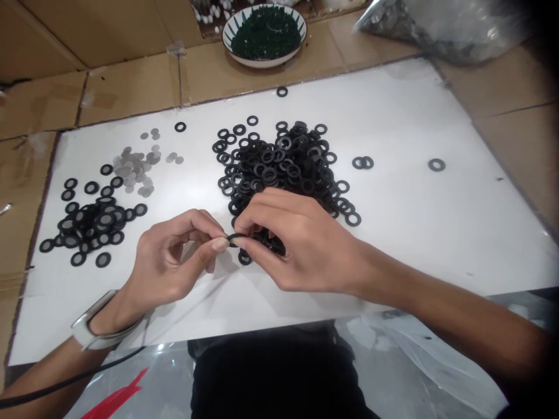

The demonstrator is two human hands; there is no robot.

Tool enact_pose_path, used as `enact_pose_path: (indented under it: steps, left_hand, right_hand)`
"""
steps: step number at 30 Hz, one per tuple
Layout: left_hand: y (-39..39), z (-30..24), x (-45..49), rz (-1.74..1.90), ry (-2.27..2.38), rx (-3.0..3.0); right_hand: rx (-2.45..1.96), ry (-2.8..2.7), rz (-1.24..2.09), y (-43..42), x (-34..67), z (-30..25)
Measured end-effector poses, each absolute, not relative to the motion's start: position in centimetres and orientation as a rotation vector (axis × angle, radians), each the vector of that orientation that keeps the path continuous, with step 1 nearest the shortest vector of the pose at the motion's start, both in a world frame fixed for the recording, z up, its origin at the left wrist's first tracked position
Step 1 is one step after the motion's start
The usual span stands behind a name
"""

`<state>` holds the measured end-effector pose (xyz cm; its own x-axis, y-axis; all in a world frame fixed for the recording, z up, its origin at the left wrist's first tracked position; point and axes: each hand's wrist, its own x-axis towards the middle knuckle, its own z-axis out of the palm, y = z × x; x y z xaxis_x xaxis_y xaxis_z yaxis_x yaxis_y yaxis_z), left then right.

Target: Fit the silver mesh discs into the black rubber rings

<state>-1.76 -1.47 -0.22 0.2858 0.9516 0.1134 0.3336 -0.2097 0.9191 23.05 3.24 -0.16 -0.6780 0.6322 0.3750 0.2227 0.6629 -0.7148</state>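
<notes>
My left hand (174, 262) and my right hand (292, 244) meet over the white sheet (437, 233). Both pinch one black rubber ring (236, 237) between thumb and fingertips. My right hand also cups several more black rings (271, 243) under its fingers. Just beyond my hands lies a big heap of black rings (279, 166). To the left sits a smaller pile of rings with grey centres (89, 224). A scatter of small grey round discs (137, 166) lies behind that pile.
A patterned bowl of dark green pieces (265, 32) stands at the back on cardboard. A clear plastic bag of grey parts (437, 26) lies at the back right. Single rings (437, 164) lie on the sheet's right side. A watch is on my left wrist (98, 326).
</notes>
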Motion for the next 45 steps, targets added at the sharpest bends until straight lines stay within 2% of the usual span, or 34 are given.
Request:
enact_pose_path:
  steps: [6, 10, 14, 22, 28, 35, 45]
  left_hand:
    - [-1.5, -0.4, -2.0, 0.902, 1.156, 1.731]
    - [-1.4, -0.6, -2.7, 0.761, 1.141, 1.819]
    - [-1.3, -0.4, -3.2, 0.676, 1.086, 1.857]
    - [-1.1, 0.1, -3.2, 0.788, 0.982, 1.975]
    - [-1.3, 0.1, -2.7, 0.865, 0.958, 1.900]
    - [-1.9, 0.2, -1.6, 1.050, 1.012, 1.609]
    - [-1.1, -0.9, -1.6, 1.207, 0.982, 1.771]
  right_hand:
    - [-0.649, -2.337, 0.810, 3.3, 23.1, -0.1]
    - [-0.665, -2.394, 0.854, 3.4, 23.2, 0.3]
    - [-0.696, -2.287, 1.088, 3.6, 23.3, 0.8]
    - [-0.741, -1.939, 1.565, 3.4, 22.7, 0.9]
    - [-0.768, -1.729, 1.761, 3.2, 22.3, 0.7]
    - [-0.768, -1.631, 1.597, 3.1, 22.3, 0.9]
    - [-0.814, -1.757, 1.353, 3.1, 22.4, 0.6]
